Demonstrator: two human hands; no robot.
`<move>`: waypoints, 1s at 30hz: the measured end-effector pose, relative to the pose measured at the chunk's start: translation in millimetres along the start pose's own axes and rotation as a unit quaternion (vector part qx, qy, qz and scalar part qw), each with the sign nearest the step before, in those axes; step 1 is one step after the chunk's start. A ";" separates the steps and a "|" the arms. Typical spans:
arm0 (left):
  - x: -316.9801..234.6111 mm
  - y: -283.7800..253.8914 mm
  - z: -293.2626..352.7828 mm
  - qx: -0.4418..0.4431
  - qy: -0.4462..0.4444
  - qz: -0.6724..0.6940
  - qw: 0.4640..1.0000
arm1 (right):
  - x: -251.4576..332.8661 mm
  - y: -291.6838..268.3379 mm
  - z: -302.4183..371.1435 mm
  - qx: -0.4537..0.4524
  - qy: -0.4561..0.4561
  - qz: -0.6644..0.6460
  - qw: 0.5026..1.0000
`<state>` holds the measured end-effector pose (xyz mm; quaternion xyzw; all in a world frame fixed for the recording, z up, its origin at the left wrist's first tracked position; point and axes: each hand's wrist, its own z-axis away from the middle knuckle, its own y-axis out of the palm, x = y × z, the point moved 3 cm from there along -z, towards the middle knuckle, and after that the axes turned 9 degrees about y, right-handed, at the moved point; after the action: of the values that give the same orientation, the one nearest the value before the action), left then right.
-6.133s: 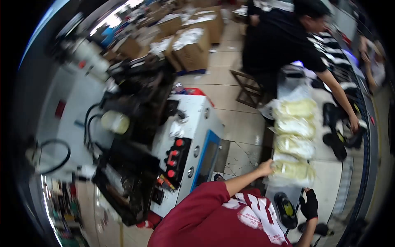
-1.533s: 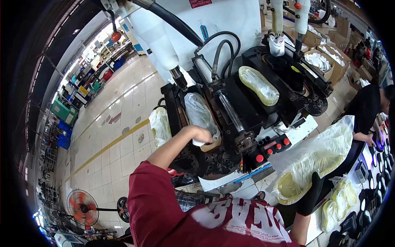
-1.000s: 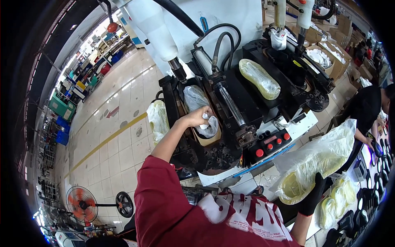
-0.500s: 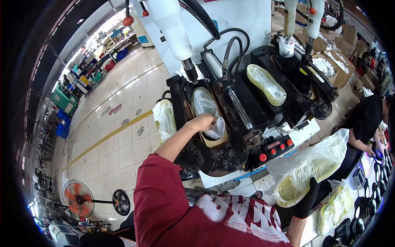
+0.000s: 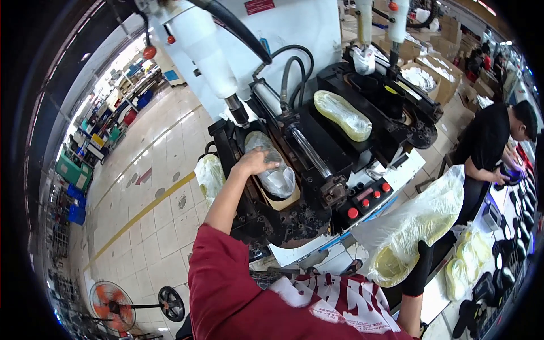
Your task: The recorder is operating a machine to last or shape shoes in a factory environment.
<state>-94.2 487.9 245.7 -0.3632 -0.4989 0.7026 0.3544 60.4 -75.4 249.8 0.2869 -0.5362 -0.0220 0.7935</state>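
My bare left hand (image 5: 256,161) lies on a plastic-wrapped, shoe-shaped piece (image 5: 276,178) seated in the left bay of a black press (image 5: 306,218). Its fingers are stretched over the plastic, apart from the bag's loose end. Low at the right, my right hand (image 5: 419,272), in a black glove, is closed on the edge of a yellowish sole in a clear plastic bag (image 5: 396,258). The bag's loose end flares up and away to the right. Part of the gloved fingers is hidden behind the bag.
Another wrapped sole (image 5: 343,115) rests on the press; a wrapped piece (image 5: 209,175) hangs at its left side. Red buttons (image 5: 365,203) line its front. A white-and-black press cylinder (image 5: 235,107) stands above the bay. At right, a co-worker (image 5: 490,141) works beside several wrapped soles (image 5: 467,266).
My left hand has let go of the bag's loose end and moved up onto the wrapped piece, fingers spread. My right hand still holds the bagged sole. The whole view has shifted slightly.
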 end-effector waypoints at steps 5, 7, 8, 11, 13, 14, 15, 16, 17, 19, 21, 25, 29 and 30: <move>-42.0 52.7 13.5 0.045 0.196 0.027 0.979 | -8.1 -23.3 17.1 0.014 0.116 -0.189 0.975; -50.9 54.1 3.2 0.107 0.171 0.000 0.979 | 1.1 -41.3 20.4 -0.024 0.050 -0.130 0.990; -56.1 45.8 0.4 0.108 0.144 0.003 0.984 | 4.9 -48.8 24.0 -0.041 0.022 -0.098 0.994; -95.9 -6.6 29.1 0.083 0.139 -0.049 0.986 | 21.1 -73.0 48.1 -0.035 -0.024 -0.163 0.986; -155.0 -42.9 78.1 -0.096 0.268 0.025 0.958 | 24.5 -93.3 69.6 -0.054 0.006 -0.232 0.971; -189.2 -61.0 106.7 -0.179 0.331 0.041 0.925 | 27.0 -105.4 78.8 -0.090 -0.045 -0.180 0.979; -220.6 -59.6 131.4 -0.132 0.337 0.178 0.915 | 22.1 -114.5 85.3 -0.119 -0.031 -0.199 0.972; -253.2 -58.7 157.9 -0.088 0.330 0.313 0.886 | 16.0 -123.1 89.4 -0.132 -0.021 -0.227 0.965; -293.9 -39.0 168.1 -0.034 0.346 0.452 0.822 | 10.3 -131.7 92.0 -0.139 -0.033 -0.230 0.963; -397.1 34.5 133.9 0.135 0.348 0.632 0.679 | -10.4 -149.4 87.5 -0.184 0.027 -0.341 0.921; -473.3 105.3 120.1 0.211 0.291 0.569 0.739 | -23.5 -166.5 73.7 -0.207 0.016 -0.355 0.912; -575.3 185.7 111.2 0.362 0.212 0.627 0.657 | -26.1 -211.4 50.7 -0.250 -0.022 -0.381 0.890; -634.7 211.6 89.6 0.397 0.257 0.573 0.670 | 1.8 -270.0 50.0 -0.204 -0.120 -0.255 0.938; -646.5 217.1 84.5 0.363 0.306 0.569 0.671 | 8.9 -285.7 45.2 -0.221 -0.142 -0.226 0.938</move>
<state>116.9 -160.3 159.2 -0.6137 0.2355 0.7436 0.1226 103.1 -336.4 132.2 0.2122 -0.5460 -0.3593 0.7265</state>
